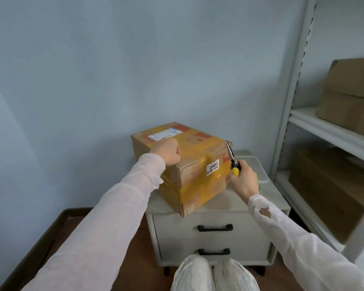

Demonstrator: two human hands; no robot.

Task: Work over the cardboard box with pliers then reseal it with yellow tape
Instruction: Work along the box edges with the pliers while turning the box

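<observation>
Two hands work at one cardboard box (145, 148). The left hand (169, 151) rests on the box top near its left edge. Its fingers are curled under into a loose fist that holds nothing, and the knuckles face the far wall. Just beyond those knuckles a white shipping label (162, 134) lies flat on the lid. Glossy yellow tape (200, 149) starts right of the curled fingers, covers the top and runs down over the near faces. The box sits askew on a pale cabinet (210, 240), one corner pointing at the person and jutting slightly past the cabinet's front edge.

A small white sticker (212, 166) reading 0989 is stuck on the near right face, between the two hands and closer to the right fingers. The right hand (244, 182) wraps its fingers and thumb round the yellow handle of the pliers (232, 159). The slim nose slants up and away from the fingertips to the box's upper right corner; I cannot tell whether the tip touches it. The jaws look closed together.

Beyond the right knuckles a clear, see-through object (261, 174) sits on the cabinet top; its kind is unclear. Below the hands, two drawers carry black handles (215, 227). Far right of the fingers stands a grey shelf unit (324, 128) holding brown cartons (351, 95).
</observation>
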